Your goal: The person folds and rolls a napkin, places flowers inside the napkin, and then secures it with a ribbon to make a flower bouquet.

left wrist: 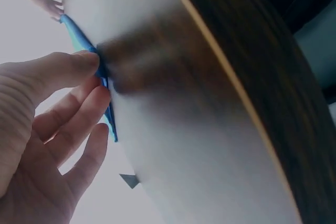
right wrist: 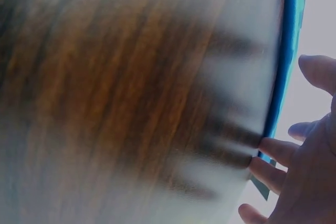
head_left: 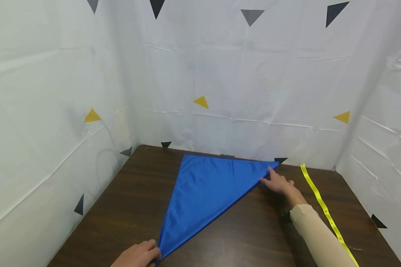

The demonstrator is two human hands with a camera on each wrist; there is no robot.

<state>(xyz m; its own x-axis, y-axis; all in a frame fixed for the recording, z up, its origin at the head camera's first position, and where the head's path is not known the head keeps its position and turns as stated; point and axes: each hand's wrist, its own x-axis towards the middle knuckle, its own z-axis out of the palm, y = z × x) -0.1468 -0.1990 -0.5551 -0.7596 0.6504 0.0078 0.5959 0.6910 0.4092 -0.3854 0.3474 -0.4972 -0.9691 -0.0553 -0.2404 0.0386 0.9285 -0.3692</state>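
A shiny blue satin cloth point(head_left: 207, 189) lies flat on the dark wooden table as a large triangle. At its near corner, my left hand point(head_left: 138, 254) pinches the fabric. The left wrist view shows thumb and fingers of that hand point(left wrist: 63, 114) meeting on the cloth's edge point(left wrist: 79, 36). My right hand point(head_left: 278, 183) is at the far right corner, fingers spread and touching the slanting edge. In the right wrist view, the fingertips of this hand point(right wrist: 299, 166) reach the blue edge point(right wrist: 287, 51), and the thumb stands apart from it.
A yellow ribbon point(head_left: 320, 200) runs lengthwise along the right side of the table point(head_left: 137, 200), beyond the right forearm. White sheeting point(head_left: 220, 74) with dark, grey and yellow triangles encloses the table's back and sides.
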